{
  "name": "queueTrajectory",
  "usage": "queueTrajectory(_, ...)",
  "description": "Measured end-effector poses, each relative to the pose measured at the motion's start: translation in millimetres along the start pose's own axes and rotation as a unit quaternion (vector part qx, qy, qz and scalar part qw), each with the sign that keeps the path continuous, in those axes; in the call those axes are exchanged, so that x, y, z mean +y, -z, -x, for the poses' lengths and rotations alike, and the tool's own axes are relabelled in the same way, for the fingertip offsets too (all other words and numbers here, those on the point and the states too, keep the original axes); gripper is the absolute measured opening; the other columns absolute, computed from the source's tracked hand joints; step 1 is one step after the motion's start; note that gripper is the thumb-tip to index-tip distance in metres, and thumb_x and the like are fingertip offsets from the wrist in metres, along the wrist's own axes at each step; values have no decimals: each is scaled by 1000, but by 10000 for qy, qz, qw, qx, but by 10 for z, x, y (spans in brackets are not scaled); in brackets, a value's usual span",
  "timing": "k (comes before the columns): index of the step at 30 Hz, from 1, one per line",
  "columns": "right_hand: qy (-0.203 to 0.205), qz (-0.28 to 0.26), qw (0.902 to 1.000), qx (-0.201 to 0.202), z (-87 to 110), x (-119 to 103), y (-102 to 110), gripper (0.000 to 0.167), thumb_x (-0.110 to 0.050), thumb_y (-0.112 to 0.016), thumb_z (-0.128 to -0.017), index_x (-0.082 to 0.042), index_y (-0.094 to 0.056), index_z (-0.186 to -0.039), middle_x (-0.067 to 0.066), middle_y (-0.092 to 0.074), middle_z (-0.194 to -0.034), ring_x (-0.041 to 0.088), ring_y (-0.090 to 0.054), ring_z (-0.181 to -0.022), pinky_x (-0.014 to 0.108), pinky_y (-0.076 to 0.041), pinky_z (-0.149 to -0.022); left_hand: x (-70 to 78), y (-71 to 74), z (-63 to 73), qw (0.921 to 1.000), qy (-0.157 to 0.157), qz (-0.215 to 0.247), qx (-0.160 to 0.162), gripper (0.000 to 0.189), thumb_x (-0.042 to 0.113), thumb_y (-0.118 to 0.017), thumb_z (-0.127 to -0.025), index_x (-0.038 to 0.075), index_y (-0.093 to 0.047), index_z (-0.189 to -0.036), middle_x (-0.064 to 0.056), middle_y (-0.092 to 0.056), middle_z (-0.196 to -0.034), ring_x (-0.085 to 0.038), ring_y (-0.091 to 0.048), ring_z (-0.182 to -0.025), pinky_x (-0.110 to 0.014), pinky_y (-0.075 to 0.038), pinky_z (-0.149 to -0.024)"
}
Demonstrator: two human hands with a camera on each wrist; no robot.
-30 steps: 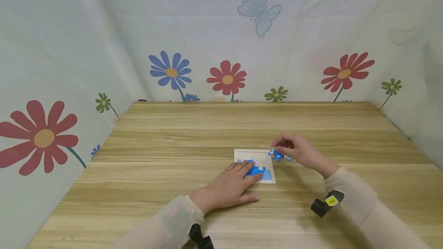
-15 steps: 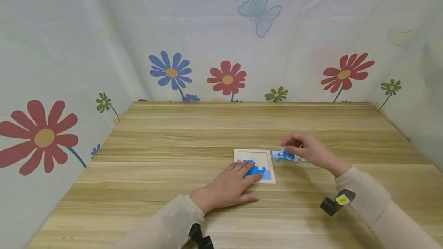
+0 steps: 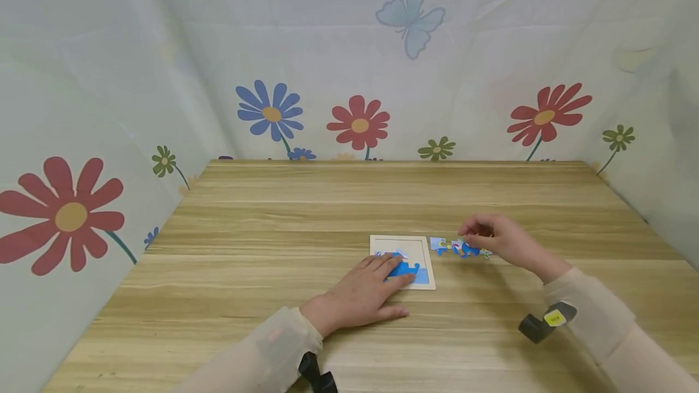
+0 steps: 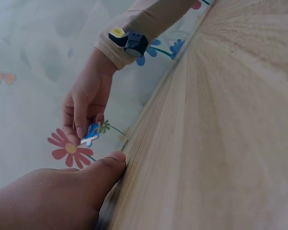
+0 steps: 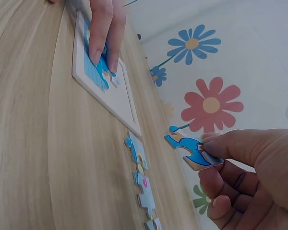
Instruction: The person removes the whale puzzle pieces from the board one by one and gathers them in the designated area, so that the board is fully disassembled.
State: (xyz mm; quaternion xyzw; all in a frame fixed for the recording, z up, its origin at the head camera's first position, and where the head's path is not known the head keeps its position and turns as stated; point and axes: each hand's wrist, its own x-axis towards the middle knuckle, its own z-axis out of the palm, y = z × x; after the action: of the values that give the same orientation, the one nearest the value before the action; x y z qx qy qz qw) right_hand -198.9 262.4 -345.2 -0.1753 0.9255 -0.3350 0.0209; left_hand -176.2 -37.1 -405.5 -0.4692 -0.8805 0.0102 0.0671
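My left hand (image 3: 363, 296) lies with outstretched fingers on the square puzzle tray (image 3: 416, 248), over blue fitted pieces (image 3: 405, 269) along its near side. These pieces are partly hidden under the fingers. To the right of the tray, my right hand (image 3: 502, 239) pinches a blue jigsaw piece (image 5: 196, 150) between thumb and fingers. In the right wrist view that piece is held up, apart from the tabletop. Below it is a row of loose jigsaw pieces (image 5: 145, 191), which begins beside the tray's corner. The left wrist view also shows the held piece (image 4: 91, 134).
The wooden tabletop (image 3: 284, 211) extends around the tray on all sides. Behind it hangs a pale curtain (image 3: 317, 35) printed with flowers and a butterfly. Each forearm carries a black wrist camera (image 3: 546, 322).
My right hand has moved rightward from the tray's corner, keeping the jigsaw piece, and more of the loose row shows at left. My left hand has stayed in place.
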Motion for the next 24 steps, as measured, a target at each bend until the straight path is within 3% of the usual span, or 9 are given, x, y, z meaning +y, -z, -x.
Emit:
queueTrajectory(19,-160,-437,9975,-537,159,314,81,11,-9,-62,-92,-1,-65,-98,2,-58,-80,3,-45,-63,19,-40,-51,-2,-7,-3,10000,22,71,-8,61,61,-41,-95,27,-41,-146,-9,-39,-153,-25,-36,-142,-43,-32,-116)
queueTrajectory(24,27,-554,9967,-587,189,379,78,8,-7,-63,-91,0,-64,-96,0,-58,-80,1,-45,-64,19,-40,-52,-3,1,0,9999,40,84,-39,61,61,-41,-95,27,-41,-146,-9,-39,-153,-24,-35,-143,-43,-31,-116)
